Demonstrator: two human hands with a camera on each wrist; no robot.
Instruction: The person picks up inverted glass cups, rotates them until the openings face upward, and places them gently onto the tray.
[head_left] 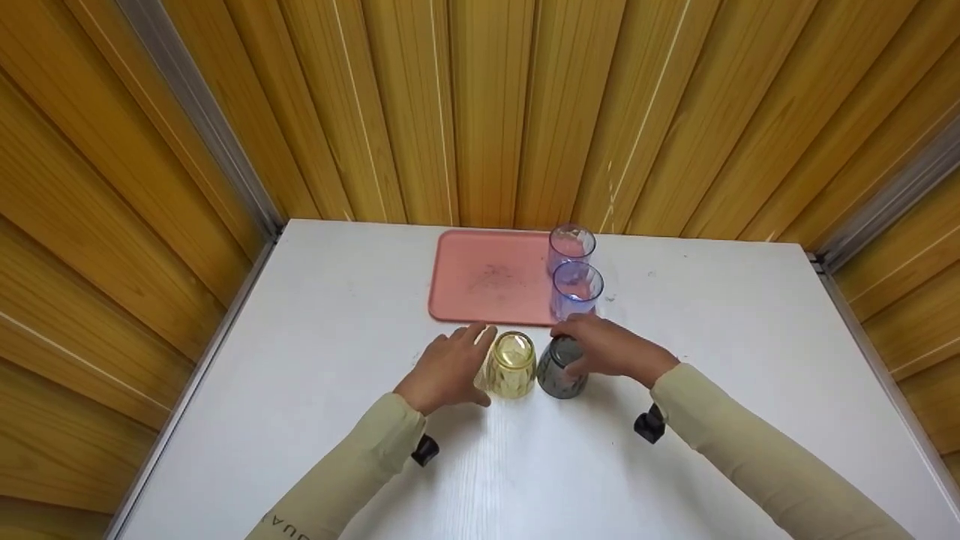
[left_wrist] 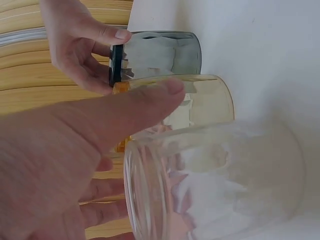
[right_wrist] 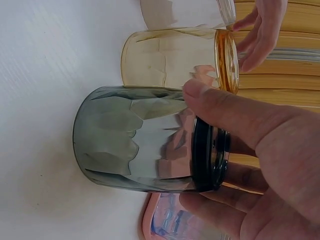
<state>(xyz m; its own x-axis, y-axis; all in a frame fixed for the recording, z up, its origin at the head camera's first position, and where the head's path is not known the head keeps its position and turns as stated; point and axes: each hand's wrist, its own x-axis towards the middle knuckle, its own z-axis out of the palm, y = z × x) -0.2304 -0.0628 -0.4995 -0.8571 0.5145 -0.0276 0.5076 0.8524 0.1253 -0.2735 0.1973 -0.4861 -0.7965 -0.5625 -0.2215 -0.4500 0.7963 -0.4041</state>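
Note:
My right hand [head_left: 615,349] grips an upside-down grey glass [right_wrist: 135,140] near its thick base, thumb on one side and fingers on the other. Beside that glass stands an upside-down yellow glass [head_left: 513,367]. A clear glass [left_wrist: 240,185], also upside down, is next to the yellow one and largely hidden by my left hand in the head view. My left hand [head_left: 446,371] is spread beside these glasses, its thumb stretched out and overlapping the yellow glass in the left wrist view, its fingers near the base of the clear glass.
A pink tray [head_left: 487,277] lies at the back of the white table [head_left: 337,315]. Two bluish glasses, a rear one [head_left: 571,251] and a front one [head_left: 577,292], stand upright along the tray's right side. Wood-patterned walls [head_left: 487,112] rise behind and beside the table.

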